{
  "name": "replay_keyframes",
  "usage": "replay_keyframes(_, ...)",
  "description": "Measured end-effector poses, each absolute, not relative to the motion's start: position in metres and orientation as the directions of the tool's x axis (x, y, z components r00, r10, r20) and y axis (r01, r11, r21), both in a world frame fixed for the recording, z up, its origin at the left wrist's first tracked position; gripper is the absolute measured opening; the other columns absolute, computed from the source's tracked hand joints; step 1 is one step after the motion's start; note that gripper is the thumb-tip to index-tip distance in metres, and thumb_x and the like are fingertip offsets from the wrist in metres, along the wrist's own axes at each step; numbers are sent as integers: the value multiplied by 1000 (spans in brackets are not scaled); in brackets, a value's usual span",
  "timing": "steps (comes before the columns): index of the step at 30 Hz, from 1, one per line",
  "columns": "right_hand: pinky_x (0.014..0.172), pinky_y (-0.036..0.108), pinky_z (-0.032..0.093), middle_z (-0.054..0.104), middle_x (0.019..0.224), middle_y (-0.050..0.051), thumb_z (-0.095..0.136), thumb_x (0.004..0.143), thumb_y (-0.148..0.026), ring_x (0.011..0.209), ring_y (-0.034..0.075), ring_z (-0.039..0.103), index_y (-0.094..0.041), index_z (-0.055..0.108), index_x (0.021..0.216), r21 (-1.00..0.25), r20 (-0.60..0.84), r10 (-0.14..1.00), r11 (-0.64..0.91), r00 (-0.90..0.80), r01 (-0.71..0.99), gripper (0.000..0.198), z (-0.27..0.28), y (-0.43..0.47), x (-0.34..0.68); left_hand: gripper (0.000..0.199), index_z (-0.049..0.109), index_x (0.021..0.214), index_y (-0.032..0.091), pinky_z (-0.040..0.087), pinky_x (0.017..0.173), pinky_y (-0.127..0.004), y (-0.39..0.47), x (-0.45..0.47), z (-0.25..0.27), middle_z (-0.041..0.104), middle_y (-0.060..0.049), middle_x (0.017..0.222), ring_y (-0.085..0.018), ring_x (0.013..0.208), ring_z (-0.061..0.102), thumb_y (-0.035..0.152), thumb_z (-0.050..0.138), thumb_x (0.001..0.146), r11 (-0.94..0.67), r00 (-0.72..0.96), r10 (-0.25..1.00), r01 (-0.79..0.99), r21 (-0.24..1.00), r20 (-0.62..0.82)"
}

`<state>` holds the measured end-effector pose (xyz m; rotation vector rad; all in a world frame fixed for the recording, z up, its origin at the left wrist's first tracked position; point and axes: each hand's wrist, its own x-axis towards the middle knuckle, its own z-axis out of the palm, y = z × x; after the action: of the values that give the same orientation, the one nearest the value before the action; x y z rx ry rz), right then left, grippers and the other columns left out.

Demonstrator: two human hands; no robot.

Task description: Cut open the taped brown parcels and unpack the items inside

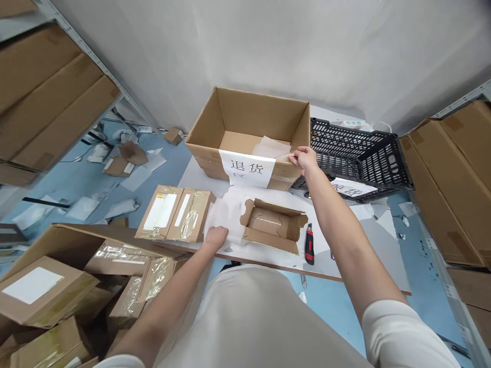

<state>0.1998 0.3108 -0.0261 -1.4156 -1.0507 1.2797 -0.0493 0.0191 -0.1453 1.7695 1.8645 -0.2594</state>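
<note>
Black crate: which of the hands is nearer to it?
Right: the right hand is near the crate; the left hand is farther left, by the white sheet.

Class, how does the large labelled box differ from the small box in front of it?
The large box is bigger and deeper; the small box is shallower. The large box's rim looks fairly straight, while the small box's edges are ragged. The large box bears a printed white sheet; the small box shows none. Both are brown cardboard, open on top.
</note>
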Motion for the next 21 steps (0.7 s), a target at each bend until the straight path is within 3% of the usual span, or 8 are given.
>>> replay_keyframes(2,58,26,57,58,81,3,59,68,-7,65,11,62,-17,53,87,-959,-271,950,-279,156,35,23,-20,306,196,30,68,89,12,44,84,-40,19,-50,-152,68,-19,90,-28,89,65,2,48,70,139,3,856,962,236,-518)
replay_keyframes(4,60,26,57,60,82,3,62,68,-8,68,11,63,-16,55,87,-963,-248,963,-256,106,78,22,-9,298,195,36,67,99,15,46,83,-36,18,-51,-156,68,-16,100,-26,94,64,4,47,72,159,-13,872,953,257,-489)
replay_keyframes(9,72,29,56,63,100,4,63,74,-26,79,13,65,-21,58,99,-997,12,998,16,-55,76,26,19,240,241,46,57,120,17,45,87,-34,21,-52,-157,65,-12,110,-25,102,60,10,41,77,251,-127,918,919,304,-375)
replay_keyframes(12,77,36,56,63,103,6,60,77,-36,81,16,67,-23,57,100,-989,89,992,77,91,126,27,-4,170,296,46,56,119,14,45,88,-35,21,-52,-164,66,-12,107,-26,100,61,11,40,77,373,-270,922,812,449,-279)
replay_keyframes(15,78,45,55,63,98,8,55,79,-40,77,20,67,-23,55,98,-970,-9,960,-77,281,231,26,-68,93,339,45,55,119,11,44,91,-34,17,-46,-180,65,-12,110,-25,103,60,12,39,76,411,-318,910,623,666,-265)
replay_keyframes(18,88,51,49,61,106,11,57,74,-36,91,26,65,-23,53,102,-893,-241,955,-287,170,347,31,-139,36,346,48,52,121,11,41,96,-32,13,-34,-196,63,-10,117,-21,109,57,11,41,74,352,-208,935,461,814,-287)
replay_keyframes(21,93,48,46,55,120,12,65,64,-28,113,29,55,-25,49,112,-877,-325,945,-311,22,366,51,-178,17,326,45,55,115,13,43,95,-34,14,-20,-202,65,-9,111,-20,104,59,13,50,70,310,-49,948,347,885,-314)
